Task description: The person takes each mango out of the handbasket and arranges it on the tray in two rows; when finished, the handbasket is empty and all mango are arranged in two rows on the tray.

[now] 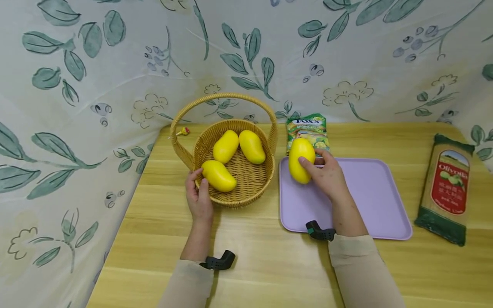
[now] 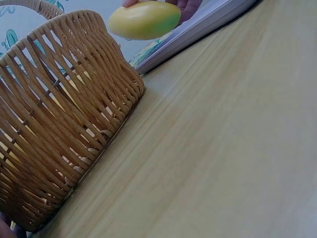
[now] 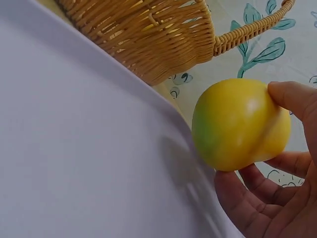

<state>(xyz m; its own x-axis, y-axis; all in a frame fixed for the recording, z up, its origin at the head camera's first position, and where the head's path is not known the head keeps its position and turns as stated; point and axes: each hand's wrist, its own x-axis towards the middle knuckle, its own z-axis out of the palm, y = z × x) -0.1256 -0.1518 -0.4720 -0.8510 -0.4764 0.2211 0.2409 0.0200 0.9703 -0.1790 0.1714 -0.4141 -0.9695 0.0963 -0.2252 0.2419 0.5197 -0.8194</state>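
My right hand (image 1: 327,177) pinches a yellow mango (image 1: 301,160) between thumb and fingers, above the left part of a lilac tray (image 1: 369,196). In the right wrist view, a green patch shows on this mango (image 3: 237,126). My left hand (image 1: 199,201) grips the front left rim of a wicker basket (image 1: 246,201), its fingertips close to one of the mangoes inside. Three mangoes lie in the basket: one at the front left (image 1: 218,176), one at the back (image 1: 226,146) and one at the right (image 1: 252,146). The left wrist view mostly hides that hand.
Behind the tray lies a green Fox's candy bag (image 1: 308,124), partly covered by the held mango. A pack of Olivoilà noodles (image 1: 446,188) is at the right. A small lollipop (image 1: 183,131) sits left of the basket, whose tall handle (image 1: 223,97) arches upward. Leaf-patterned cloth (image 1: 250,51) hangs behind the table.
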